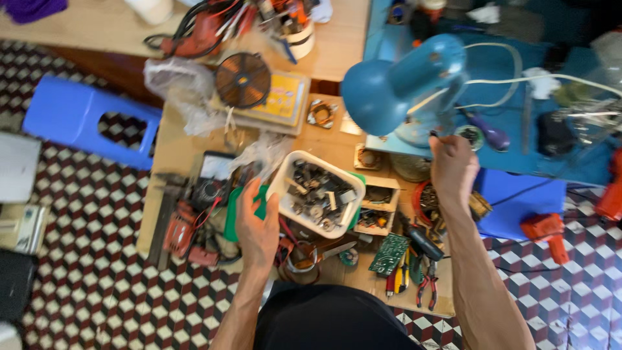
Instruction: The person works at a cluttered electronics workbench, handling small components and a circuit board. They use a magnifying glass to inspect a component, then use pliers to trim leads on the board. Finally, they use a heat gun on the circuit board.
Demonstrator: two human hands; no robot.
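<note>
Your left hand (257, 223) covers the near-left corner of the white tray (295, 170), so you cannot tell how firmly it grips. Your right hand (451, 167) hides whatever it pinches under the blue lamp (395, 84). The tray's small metal parts (319, 194) blur together. The red tool (611, 188) is cut off at the right edge.

A blue plastic stool (87, 120) lay on its side on the checkered floor (84, 259). A copper coil (243, 80) rested on a yellow box (285, 97). A green circuit board (389, 254) lay beside red-handled pliers (427, 285). A purple-handled screwdriver (489, 133) lay on the blue bench (551, 65).
</note>
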